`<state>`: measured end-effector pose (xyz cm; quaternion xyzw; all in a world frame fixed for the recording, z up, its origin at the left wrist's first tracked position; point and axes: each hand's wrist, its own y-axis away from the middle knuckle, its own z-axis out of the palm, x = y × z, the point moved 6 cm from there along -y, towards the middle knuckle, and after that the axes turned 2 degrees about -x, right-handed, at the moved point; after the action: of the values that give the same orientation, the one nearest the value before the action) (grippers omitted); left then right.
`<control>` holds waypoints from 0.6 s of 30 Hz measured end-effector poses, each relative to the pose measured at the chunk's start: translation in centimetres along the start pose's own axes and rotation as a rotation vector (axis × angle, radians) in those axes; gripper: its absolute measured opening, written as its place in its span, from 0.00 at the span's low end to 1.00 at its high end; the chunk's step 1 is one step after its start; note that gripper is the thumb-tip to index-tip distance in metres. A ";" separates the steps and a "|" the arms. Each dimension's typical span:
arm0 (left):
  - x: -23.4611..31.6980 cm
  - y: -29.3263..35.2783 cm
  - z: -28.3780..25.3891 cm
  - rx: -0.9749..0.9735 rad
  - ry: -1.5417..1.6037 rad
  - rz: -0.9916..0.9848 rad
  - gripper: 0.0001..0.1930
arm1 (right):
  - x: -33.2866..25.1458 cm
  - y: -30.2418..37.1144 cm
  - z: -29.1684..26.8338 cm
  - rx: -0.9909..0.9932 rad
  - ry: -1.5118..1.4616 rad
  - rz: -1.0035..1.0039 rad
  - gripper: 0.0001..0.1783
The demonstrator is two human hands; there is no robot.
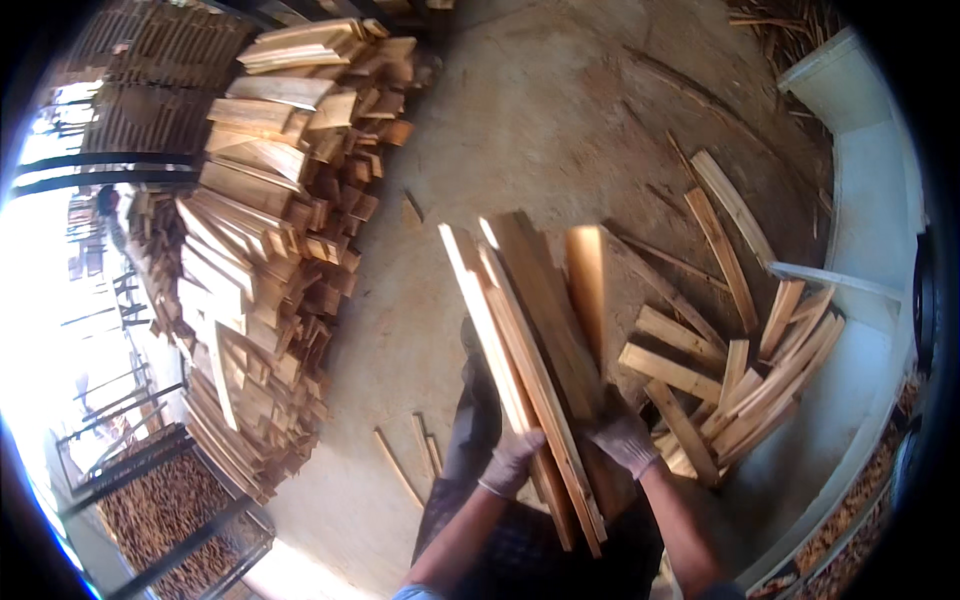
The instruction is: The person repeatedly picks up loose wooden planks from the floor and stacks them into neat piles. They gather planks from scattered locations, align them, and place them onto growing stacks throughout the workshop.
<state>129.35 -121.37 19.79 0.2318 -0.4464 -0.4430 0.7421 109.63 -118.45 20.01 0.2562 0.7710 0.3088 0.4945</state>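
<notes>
Between my two gloved hands, a bundle of several long wooden boards [540, 300] stands out in front of my body, tilted with its far ends to the upper left. My left hand [514, 461] is closed round the left edge of the bundle, on the thin pale boards. On the opposite side my right hand [624, 440] grips the wider, darker boards; some of its fingers are hidden behind the wood. A shorter board [586, 285] leans at the bundle's right side. Both hands wear light knitted gloves.
A tall stack of boards [270, 200] runs along the left. Loose wood pieces [760, 400] lie heaped at the right, against a pale blue metal frame [868, 270]. Thin sticks [400, 467] lie on the concrete floor [480, 120]. A crate of wood bits [170, 505] stands lower left.
</notes>
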 end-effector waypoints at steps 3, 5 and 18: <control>6.8 -0.3 -4.6 -0.006 0.092 -0.055 0.45 | -8.4 -4.1 2.1 0.025 0.024 -0.044 0.56; 15.0 0.4 -5.8 0.052 0.087 -0.009 0.39 | -16.1 -7.2 2.7 0.013 0.138 -0.034 0.57; 65.2 -5.9 -27.8 0.742 -0.780 0.905 0.42 | -74.2 -30.8 9.7 -0.136 0.478 -0.521 0.57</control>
<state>164.45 -182.12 31.49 0.0854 -0.8542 0.0401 0.5112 143.96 -189.20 39.27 -0.0618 0.8820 0.2744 0.3782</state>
